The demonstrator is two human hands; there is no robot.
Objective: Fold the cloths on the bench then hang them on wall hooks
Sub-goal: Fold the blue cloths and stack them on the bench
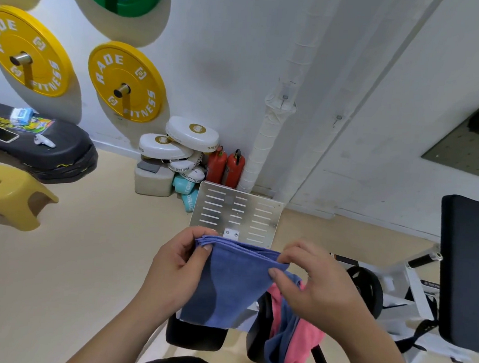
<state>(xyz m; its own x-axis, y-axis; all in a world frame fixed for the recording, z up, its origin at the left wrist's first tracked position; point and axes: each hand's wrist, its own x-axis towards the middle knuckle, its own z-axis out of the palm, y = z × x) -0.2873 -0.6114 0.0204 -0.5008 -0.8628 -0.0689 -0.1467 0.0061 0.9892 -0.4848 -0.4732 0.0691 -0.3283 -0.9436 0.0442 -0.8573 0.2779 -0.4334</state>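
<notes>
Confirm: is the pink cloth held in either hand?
No: left hand and right hand both pinch the blue cloth; the pink cloth lies below.

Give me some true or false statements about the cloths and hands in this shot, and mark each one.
1. The left hand and the right hand both grip the folded blue cloth. True.
2. The pink cloth hangs on a wall hook. False: it is draped low beneath the right hand.
3. Two yellow weight plates are mounted on the wall. True.
4. The fire extinguishers in the corner are green. False: they are red.
</notes>
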